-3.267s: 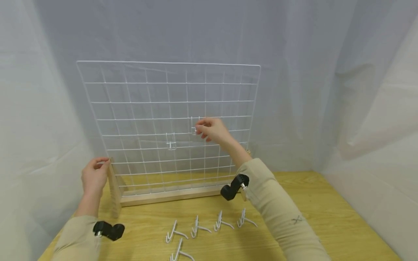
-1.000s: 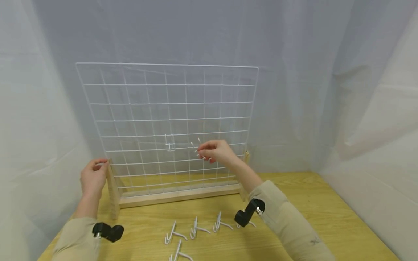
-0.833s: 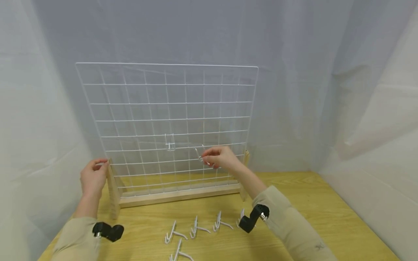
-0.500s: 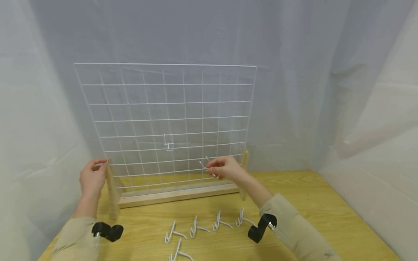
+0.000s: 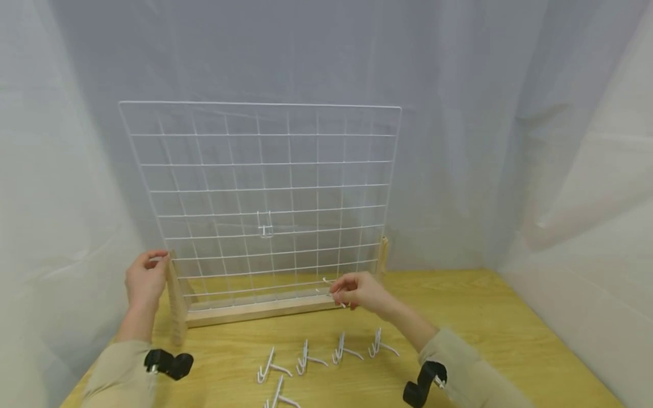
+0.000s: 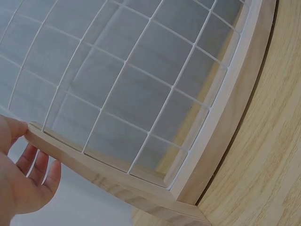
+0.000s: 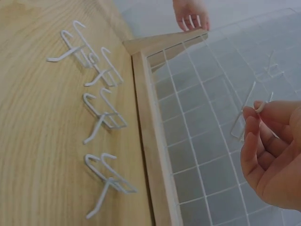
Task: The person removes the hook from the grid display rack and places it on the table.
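Observation:
My right hand [image 5: 359,293] pinches a white wire grid hook [image 7: 249,97] between thumb and fingertips, low in front of the wire grid panel [image 5: 317,187]. Parts of this hook are hidden by the fingers. At the grid's left side, my left hand [image 5: 146,279] grips the top of the stand's wooden upright [image 6: 80,160] with thumb and fingers. Another white hook [image 5: 264,231] hangs near the middle of the grid.
Several white hooks [image 5: 342,348] lie on the wood-grain table [image 5: 459,317] in front of the stand. A wooden base bar [image 5: 255,313] runs under the grid. Pale sheeting [image 5: 449,170] surrounds the table at the back and sides.
The right hand has taken the second hook off the grid and moved down and slightly right with it, close to the base bar. The left hand has stayed at the upright.

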Motion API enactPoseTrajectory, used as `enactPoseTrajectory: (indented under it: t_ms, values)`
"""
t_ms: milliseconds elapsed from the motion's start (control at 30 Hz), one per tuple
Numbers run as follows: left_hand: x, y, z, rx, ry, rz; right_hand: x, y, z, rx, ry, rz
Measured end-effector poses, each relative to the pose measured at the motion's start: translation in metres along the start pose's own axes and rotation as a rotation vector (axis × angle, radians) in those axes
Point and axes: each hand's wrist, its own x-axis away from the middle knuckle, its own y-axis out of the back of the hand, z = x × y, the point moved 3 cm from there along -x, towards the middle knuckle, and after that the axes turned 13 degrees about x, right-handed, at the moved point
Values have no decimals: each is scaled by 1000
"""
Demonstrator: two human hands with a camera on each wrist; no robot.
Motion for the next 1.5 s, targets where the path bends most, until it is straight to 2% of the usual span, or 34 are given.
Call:
enactPoseTrajectory:
  t_ms: [300, 1000, 1300, 1500]
  values:
    - [1, 2, 0, -3, 9, -9, 12, -18, -8, -11, -5, 38]
    - [0, 4, -2, -15, 15, -13, 36, -61, -31, -63, -82, 183]
    - [1, 5, -4, 1, 16, -17, 47, -75, -44, -87, -17, 301]
    - [3, 6, -5, 3, 9, -12, 51, -84, -51, -64, 0, 303]
